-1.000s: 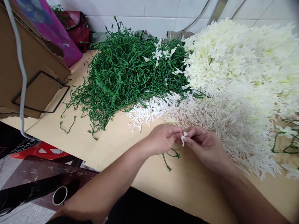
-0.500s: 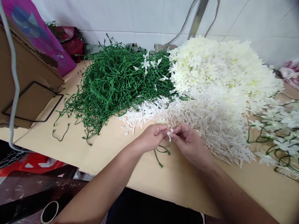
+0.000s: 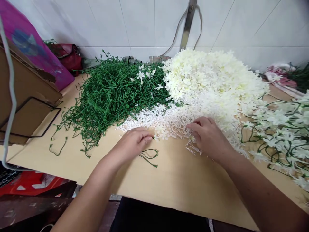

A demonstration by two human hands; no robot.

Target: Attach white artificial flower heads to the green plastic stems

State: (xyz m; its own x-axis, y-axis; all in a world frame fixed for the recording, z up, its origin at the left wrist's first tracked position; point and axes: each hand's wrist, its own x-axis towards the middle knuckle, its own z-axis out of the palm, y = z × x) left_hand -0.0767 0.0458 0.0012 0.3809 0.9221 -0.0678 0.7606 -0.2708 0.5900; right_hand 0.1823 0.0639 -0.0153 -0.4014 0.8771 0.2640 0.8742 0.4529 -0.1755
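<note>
1 green stem [image 3: 150, 157] in left hand [image 3: 131, 144]; right hand [image 3: 208, 137] on white sprigs [image 3: 169, 120].

A wall of glossy white tiles [image 3: 135, 25] backs a tan desk [image 3: 183, 193] in soft, even light. A metal bar [image 3: 187, 22] runs up the wall, with grey cords [image 3: 177, 31] looping beside it. At the desk's left edge stands a brown cardboard box [image 3: 24, 93], a magenta sheet [image 3: 31, 48] leaning on top and a dark red bag [image 3: 67, 54] in the corner behind. A white cable [image 3: 13, 96] hangs before the box.
</note>
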